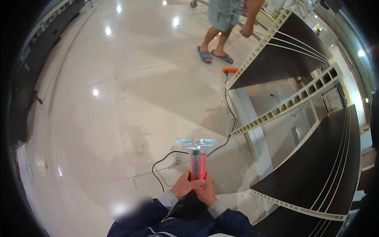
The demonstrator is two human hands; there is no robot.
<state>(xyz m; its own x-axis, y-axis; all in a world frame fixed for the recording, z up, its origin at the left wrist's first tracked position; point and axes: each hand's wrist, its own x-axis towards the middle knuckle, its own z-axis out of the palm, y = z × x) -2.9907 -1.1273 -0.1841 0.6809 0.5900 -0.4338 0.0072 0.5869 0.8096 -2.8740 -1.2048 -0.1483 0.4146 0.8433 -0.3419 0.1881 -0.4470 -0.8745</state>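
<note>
A bright red, cylinder-like tool [198, 168] with a dark grey strip along its middle is held out in front of my body. A clear, shiny flat piece [197, 143] spreads to both sides at its far end; I cannot make out the tool's exact kind. My left hand [184, 185] wraps round its near end from the left. My right hand [205, 191] closes on the same end from the right, and the fingers of both hands meet. A black cable [162, 158] lies on the floor on both sides of the tool; where it joins is hidden.
Dark brown hollow panels [308, 162] with cream ribbed edges stand at the right, near my right arm. An orange object [230, 70] lies by the far panel. Beyond it stands another person [224, 23] in sandals. Dark machinery [23, 79] lines the left.
</note>
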